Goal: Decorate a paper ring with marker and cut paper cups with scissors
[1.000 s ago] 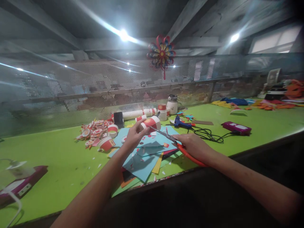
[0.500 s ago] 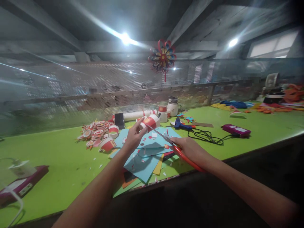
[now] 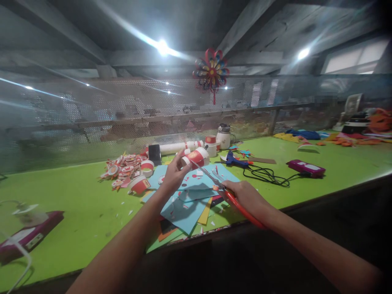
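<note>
Left hand [image 3: 177,173] pinches tipped paper cup [image 3: 199,157], axis roughly left-right; right hand [image 3: 246,196], farther off, grips scissors [image 3: 236,204], blades slanting leftward to cup.

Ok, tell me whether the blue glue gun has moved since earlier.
No; against the mesh screen behind, the blue glue gun shows no shift either way.

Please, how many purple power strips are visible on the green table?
2. One purple power strip lies at far left, cut off by the frame; the other power strip lies right of the blue glue gun. No others show.
</note>
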Tool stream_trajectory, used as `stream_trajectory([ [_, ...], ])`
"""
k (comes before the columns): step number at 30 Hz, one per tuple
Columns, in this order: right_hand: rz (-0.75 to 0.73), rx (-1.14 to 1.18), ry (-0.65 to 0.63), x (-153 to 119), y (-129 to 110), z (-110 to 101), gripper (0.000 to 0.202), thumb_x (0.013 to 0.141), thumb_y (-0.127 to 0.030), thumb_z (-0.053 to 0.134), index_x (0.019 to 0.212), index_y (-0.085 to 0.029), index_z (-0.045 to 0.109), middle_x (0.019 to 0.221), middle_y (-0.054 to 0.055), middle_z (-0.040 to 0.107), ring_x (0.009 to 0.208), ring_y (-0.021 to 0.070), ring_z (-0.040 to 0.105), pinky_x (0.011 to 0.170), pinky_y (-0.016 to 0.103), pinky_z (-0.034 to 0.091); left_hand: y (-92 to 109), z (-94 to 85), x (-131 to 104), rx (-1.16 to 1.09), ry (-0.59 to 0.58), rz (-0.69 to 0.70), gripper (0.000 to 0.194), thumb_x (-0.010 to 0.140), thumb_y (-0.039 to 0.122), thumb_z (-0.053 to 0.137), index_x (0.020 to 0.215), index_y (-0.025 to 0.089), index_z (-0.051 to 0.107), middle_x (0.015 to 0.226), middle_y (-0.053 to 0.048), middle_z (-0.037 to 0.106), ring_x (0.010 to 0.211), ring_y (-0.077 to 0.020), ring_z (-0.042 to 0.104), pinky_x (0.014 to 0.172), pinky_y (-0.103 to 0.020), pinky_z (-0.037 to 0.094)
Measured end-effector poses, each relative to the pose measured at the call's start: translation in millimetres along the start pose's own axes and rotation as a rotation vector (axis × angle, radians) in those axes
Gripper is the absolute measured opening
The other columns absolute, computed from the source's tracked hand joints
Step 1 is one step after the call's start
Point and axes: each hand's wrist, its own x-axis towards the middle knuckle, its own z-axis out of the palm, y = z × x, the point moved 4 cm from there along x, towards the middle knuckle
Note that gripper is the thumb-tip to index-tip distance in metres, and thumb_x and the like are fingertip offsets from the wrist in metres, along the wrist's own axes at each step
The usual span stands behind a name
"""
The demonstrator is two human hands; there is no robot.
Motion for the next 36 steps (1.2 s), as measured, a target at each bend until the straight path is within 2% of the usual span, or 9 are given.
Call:
stream_trajectory([
  [2, -0.005, 0.031, -0.007, -0.3, -1.5, 1.1, 0.024, 0.092, -0.027, 0.046, 0.09, -0.02, 0.068, 0.072, 0.005, 0.071, 0.066, 0.0193, 0.064, 0.059, 0.025, 0.038, 2.1, 1.0, -0.7, -0.016, 0.0, 0.011, 0.078, 0.078, 0.032, 0.068, 0.145, 0.013, 0.034, 0.128, -0.015, 0.059, 0.113, -0.0272, 0.059, 0.094, -0.038, 0.049],
  [7, -0.021, 0.077, -0.011, 3.1, -9.0, -1.9, 0.026, 0.092, -0.029, 0.045, 0.09, -0.019, 0.069, 0.074, 0.006, 0.071, 0.07, 0.0219, 0.066, 0.06, 0.026, 0.039, 5.1, -0.8, -2.9, -0.03, 0.018, 0.01, 0.077, 0.077, 0.032, 0.068, 0.145, 0.015, 0.036, 0.126, -0.015, 0.06, 0.108, -0.0293, 0.062, 0.083, -0.037, 0.055],
  [14, -0.019, 0.108, 0.015, 4.3, -9.5, 6.5, 0.027, 0.09, -0.03, 0.047, 0.092, -0.015, 0.07, 0.078, 0.009, 0.073, 0.074, 0.0235, 0.067, 0.064, 0.028, 0.042, 5.6, 0.9, -2.2, -0.072, 0.046, 0.043, 0.075, 0.075, 0.034, 0.07, 0.141, 0.01, 0.042, 0.123, -0.016, 0.062, 0.11, -0.0284, 0.061, 0.092, -0.039, 0.051],
  [20, -0.015, 0.108, 0.029, 3.4, -8.4, 10.1, 0.023, 0.089, -0.026, 0.048, 0.09, -0.017, 0.069, 0.079, 0.008, 0.074, 0.073, 0.0219, 0.067, 0.065, 0.027, 0.043, 3.4, 0.4, -4.8, -0.072, 0.077, 0.007, 0.061, 0.072, 0.029, 0.072, 0.13, 0.016, 0.057, 0.1, -0.009, 0.07, 0.092, -0.0241, 0.065, 0.079, -0.035, 0.056],
  [23, -0.006, 0.089, 0.024, 2.9, -8.0, 12.7, 0.021, 0.088, -0.022, 0.048, 0.088, -0.016, 0.069, 0.076, 0.007, 0.073, 0.069, 0.0206, 0.066, 0.062, 0.026, 0.042, 2.1, 0.1, -5.3, -0.091, 0.072, -0.009, 0.057, 0.071, 0.028, 0.072, 0.126, 0.017, 0.06, 0.094, -0.007, 0.071, 0.09, -0.0236, 0.065, 0.077, -0.034, 0.056],
  [27, 0.015, 0.046, 0.025, 1.8, -6.7, 15.2, 0.018, 0.088, -0.021, 0.051, 0.086, -0.016, 0.068, 0.071, 0.007, 0.072, 0.063, 0.0195, 0.064, 0.059, 0.025, 0.039, 2.4, 1.9, -4.6, -0.146, 0.051, -0.025, 0.055, 0.07, 0.026, 0.073, 0.123, 0.017, 0.061, 0.099, -0.008, 0.07, 0.096, -0.0242, 0.064, 0.082, -0.035, 0.054],
  [31, 0.046, -0.004, 0.028, 0.1, -6.9, 6.4, 0.021, 0.089, -0.018, 0.048, 0.095, -0.018, 0.069, 0.084, 0.009, 0.074, 0.075, 0.0214, 0.067, 0.065, 0.025, 0.039, 4.4, 3.9, -2.1, -0.235, 0.001, -0.062, 0.054, 0.072, 0.028, 0.071, 0.124, 0.016, 0.06, 0.105, -0.009, 0.068, 0.097, -0.0237, 0.064, 0.086, -0.037, 0.052],
  [36, 0.06, -0.054, 0.008, -2.7, -7.3, -6.9, 0.025, 0.09, -0.017, 0.048, 0.103, -0.02, 0.069, 0.096, 0.011, 0.075, 0.088, 0.0233, 0.067, 0.071, 0.026, 0.039, 0.1, 5.7, 0.4, -0.327, -0.089, -0.167, 0.047, 0.077, 0.034, 0.067, 0.117, 0.011, 0.063, 0.093, -0.011, 0.069, 0.087, -0.0254, 0.067, 0.079, -0.043, 0.054],
])
